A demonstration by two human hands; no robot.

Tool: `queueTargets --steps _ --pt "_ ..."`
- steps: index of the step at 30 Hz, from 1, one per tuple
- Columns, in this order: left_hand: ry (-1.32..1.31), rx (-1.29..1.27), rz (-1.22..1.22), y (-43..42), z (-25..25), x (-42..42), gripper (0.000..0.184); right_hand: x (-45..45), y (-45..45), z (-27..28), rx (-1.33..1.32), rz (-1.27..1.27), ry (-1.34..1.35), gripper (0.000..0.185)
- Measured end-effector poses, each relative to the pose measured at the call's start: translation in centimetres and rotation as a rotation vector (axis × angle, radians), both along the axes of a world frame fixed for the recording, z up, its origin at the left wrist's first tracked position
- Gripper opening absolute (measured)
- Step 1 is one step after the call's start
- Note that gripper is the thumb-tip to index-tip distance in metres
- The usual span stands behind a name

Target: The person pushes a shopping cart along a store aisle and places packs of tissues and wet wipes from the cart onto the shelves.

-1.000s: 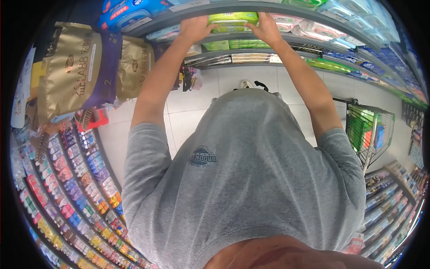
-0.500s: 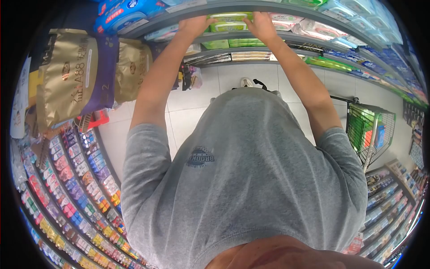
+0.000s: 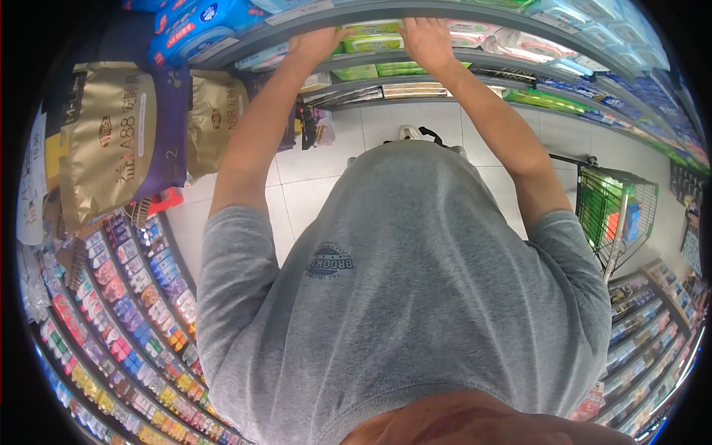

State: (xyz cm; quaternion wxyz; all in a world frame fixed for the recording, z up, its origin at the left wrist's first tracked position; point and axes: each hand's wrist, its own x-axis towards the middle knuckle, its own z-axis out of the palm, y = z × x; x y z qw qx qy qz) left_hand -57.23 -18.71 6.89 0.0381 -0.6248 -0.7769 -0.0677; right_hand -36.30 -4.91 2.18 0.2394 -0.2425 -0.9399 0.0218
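On the shelf before me sit green packs of wipes point(image 3: 373, 44), one above another. My left hand point(image 3: 315, 46) is at their left end, thumb stretched toward the packs, its other fingers partly hidden by the shelf edge above. At the right end, my right hand point(image 3: 428, 43) lies with fingers stretched forward along the packs' side. Both hands look open, and the packs rest on the shelf between them. Pink and white packs point(image 3: 475, 33) are right of my right hand.
An upper shelf edge point(image 3: 356, 12) runs just over my hands. Large gold and purple bags point(image 3: 111, 133) hang at the left. A wire shopping cart point(image 3: 619, 211) with green goods stands at the right. Shelves of small colourful packs point(image 3: 119, 297) are at lower left.
My right hand has shifted slightly left, and its fingers now lie straighter forward. My left hand stays near the packs' left end. The view has tilted a little.
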Motion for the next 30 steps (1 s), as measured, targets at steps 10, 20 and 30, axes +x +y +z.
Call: queueTargets --steps 10,20,30 --pt "0.081 0.108 0.04 0.0 0.1 0.9 0.064 0.7 1.8 0.2 0.005 0.067 0.008 0.018" --pt "-0.048 0.074 0.098 -0.1 1.9 2.0 0.065 1.7 3.7 -0.7 0.131 0.132 -0.016 0.025" --pt "-0.145 -0.062 0.215 0.4 -0.1 2.6 0.074 2.6 5.2 -0.6 -0.053 0.022 -0.197 0.038"
